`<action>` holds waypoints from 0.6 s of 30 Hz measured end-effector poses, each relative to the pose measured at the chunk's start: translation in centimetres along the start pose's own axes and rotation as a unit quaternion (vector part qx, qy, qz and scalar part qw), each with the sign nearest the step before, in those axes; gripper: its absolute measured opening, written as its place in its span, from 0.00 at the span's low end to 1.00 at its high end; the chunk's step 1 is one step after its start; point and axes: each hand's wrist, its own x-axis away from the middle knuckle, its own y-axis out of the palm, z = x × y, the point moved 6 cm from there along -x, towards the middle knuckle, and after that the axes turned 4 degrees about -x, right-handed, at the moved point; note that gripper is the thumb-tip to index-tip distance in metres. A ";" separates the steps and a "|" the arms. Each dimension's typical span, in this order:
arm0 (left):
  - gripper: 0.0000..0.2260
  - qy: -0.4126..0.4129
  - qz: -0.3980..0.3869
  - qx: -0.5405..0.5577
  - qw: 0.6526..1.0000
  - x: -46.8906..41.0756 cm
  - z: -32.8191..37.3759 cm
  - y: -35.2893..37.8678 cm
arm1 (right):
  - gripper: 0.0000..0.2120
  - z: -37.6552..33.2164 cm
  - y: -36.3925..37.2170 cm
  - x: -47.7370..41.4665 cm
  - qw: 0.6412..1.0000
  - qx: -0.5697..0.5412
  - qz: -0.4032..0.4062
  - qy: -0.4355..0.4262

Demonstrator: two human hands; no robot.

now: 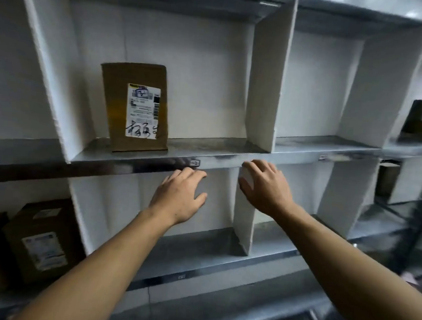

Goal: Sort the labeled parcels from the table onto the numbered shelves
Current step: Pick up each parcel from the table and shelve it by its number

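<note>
Finding: we see both hands raised before the shelving and neither carries anything. The left hand [178,197], in the centre of the frame, has its fingers relaxed and slightly spread, their tips just under the front lip of the middle shelf [229,164]. The right hand [265,188], a little right of centre, is equally loose. It sits in front of the top of the white divider [244,226], and we cannot tell whether it touches it.

The labeled parcel [136,108] stands upright in the compartment at centre left, its long axis vertical and its label facing us. It rests on the shelf close to the front edge. It lies above and to the left of both hands and apart from them, with the left hand the nearer. A small number tag [195,162] sits on the lip just above the left fingertips.

Further parcels [39,241] stand in the lower left compartment.

Judgement: this parcel looks placed. The table is not in view, so we expect the next parcel to call for turning away from the shelves.
</note>
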 end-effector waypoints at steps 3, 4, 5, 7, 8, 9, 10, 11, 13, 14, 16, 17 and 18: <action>0.23 0.028 -0.031 0.012 0.999 -1.5 5.4 3.3 | 0.20 5.1 -1.6 3.9 0.996 0.060 -0.056 0.043; 0.23 0.042 -0.040 0.010 0.998 -2.0 7.4 4.5 | 0.20 6.8 -2.2 5.3 0.993 0.075 -0.069 0.060; 0.23 0.056 -0.050 0.008 0.997 -2.5 9.4 5.7 | 0.20 8.6 -2.9 6.6 0.990 0.091 -0.082 0.076; 0.23 0.083 -0.071 0.013 0.994 -3.3 13.8 7.9 | 0.20 12.2 -4.5 9.4 0.981 0.124 -0.104 0.106; 0.23 0.095 -0.080 0.020 0.992 -3.6 16.1 9.0 | 0.19 13.9 -5.4 11.0 0.977 0.138 -0.113 0.118; 0.23 0.109 -0.089 0.026 0.990 -3.8 18.4 10.0 | 0.19 15.6 -6.3 12.6 0.972 0.151 -0.122 0.131; 0.23 0.123 -0.096 0.032 0.987 -3.9 20.7 11.0 | 0.18 17.1 -7.2 14.2 0.968 0.162 -0.131 0.143; 0.23 0.136 -0.103 0.038 0.985 -3.8 23.1 11.9 | 0.18 18.8 -8.0 15.9 0.962 0.173 -0.140 0.158; 0.22 0.164 -0.114 0.048 0.979 -3.5 27.8 13.7 | 0.19 21.9 -9.8 19.4 0.950 0.190 -0.156 0.195; 0.22 0.179 -0.118 0.052 0.975 -3.2 30.2 14.5 | 0.20 23.5 -10.7 21.3 0.942 0.198 -0.164 0.217; 0.22 0.206 -0.129 0.060 0.968 -2.5 34.7 16.1 | 0.21 26.4 -12.6 25.0 0.925 0.211 -0.181 0.258; 0.22 0.218 -0.135 0.064 0.964 -2.1 36.9 16.9 | 0.21 27.8 -13.5 26.8 0.917 0.217 -0.189 0.276; 0.22 0.230 -0.141 0.068 0.961 -1.8 39.0 17.7 | 0.21 29.1 -14.4 28.6 0.908 0.224 -0.197 0.294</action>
